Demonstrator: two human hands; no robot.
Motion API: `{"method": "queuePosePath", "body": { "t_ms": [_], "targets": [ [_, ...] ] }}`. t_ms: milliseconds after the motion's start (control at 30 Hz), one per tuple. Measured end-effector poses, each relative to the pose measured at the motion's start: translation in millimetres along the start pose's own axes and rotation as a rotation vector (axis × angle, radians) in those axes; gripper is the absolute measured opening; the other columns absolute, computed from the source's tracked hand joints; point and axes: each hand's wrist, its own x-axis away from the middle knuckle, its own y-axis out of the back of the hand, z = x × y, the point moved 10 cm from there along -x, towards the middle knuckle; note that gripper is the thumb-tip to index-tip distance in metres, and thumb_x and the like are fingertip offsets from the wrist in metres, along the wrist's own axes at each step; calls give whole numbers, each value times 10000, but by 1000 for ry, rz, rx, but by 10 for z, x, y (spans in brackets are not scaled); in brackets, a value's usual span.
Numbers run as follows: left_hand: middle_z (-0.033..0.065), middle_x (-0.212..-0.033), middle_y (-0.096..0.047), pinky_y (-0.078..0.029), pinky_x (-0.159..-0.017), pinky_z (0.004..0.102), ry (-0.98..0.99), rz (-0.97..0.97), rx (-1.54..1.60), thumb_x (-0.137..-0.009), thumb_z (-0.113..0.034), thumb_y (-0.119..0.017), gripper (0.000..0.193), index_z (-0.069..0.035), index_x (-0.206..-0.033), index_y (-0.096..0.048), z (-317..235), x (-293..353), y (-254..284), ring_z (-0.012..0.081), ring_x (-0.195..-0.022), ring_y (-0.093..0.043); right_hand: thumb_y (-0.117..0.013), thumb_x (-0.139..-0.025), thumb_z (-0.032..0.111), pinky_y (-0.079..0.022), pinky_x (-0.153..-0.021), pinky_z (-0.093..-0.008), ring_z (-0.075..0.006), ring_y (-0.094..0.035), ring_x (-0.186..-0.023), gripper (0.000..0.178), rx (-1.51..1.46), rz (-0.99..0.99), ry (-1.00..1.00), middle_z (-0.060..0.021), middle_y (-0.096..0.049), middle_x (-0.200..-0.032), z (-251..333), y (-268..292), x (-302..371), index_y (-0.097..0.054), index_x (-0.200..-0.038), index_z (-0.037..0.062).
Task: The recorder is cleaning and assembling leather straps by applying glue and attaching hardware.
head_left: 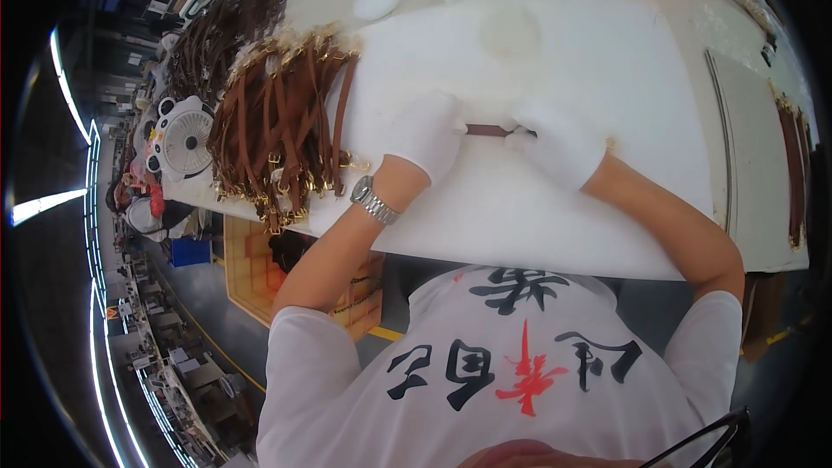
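Between gloved hands (426, 134) (562, 147), flat strap (486, 130)

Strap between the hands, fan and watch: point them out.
Strap (487, 130), head view, its visible brown stretch.
Fan (186, 141), head view, middle of its round front.
Watch (376, 203), head view, its metal band.

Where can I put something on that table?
The white sheet looks bare right of the right hand, toward the long grey strip, and between the held strap and the sheet's near edge. Crowded: the left, with brown straps piled beside a fan.
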Motion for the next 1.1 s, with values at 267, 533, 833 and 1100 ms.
{"method": "queuePosePath", "body": {
  "t_ms": [267, 533, 833, 1100],
  "targets": [
    [226, -934, -668, -540, -841, 503, 82, 151, -122, -907, -85, -687, 75, -20, -930, -658, -49, -67, -172, 429, -963, -663, -804, -862, 28, -576, -821, -390, -307, -692, -879, 197, 30, 10, 32, -164, -691, -992, -25, -21, -41, -705, -1029, -9],
    [240, -932, -691, -540, -844, 522, 131, 129, -45, -907, -118, -702, 119, -5, -898, -665, 360, 107, -87, 434, -923, -685, -806, -866, 45, -579, -810, -408, -315, -694, -875, 214, 37, 7, 59, -169, -691, -973, 11, 25, -23, -693, -1040, -9],
    [201, -898, -646, -526, -785, 503, -7, 55, 170, -881, -49, -702, 86, -27, -897, -619, -458, -109, -315, 423, -869, -661, -795, -888, 70, -569, -800, -406, -305, -691, -847, 201, -6, 57, -188, -159, -684, -943, -160, -52, -60, -677, -1036, 0],
    [219, -887, -673, -574, -780, 479, 116, 28, -108, -905, -59, -684, 72, 3, -928, -657, 595, 236, 185, 378, -830, -702, -799, -853, 36, -555, -773, -398, -305, -669, -826, 197, 59, 17, -69, -161, -653, -935, -22, -7, -45, -661, -986, -9]
  ]
}}
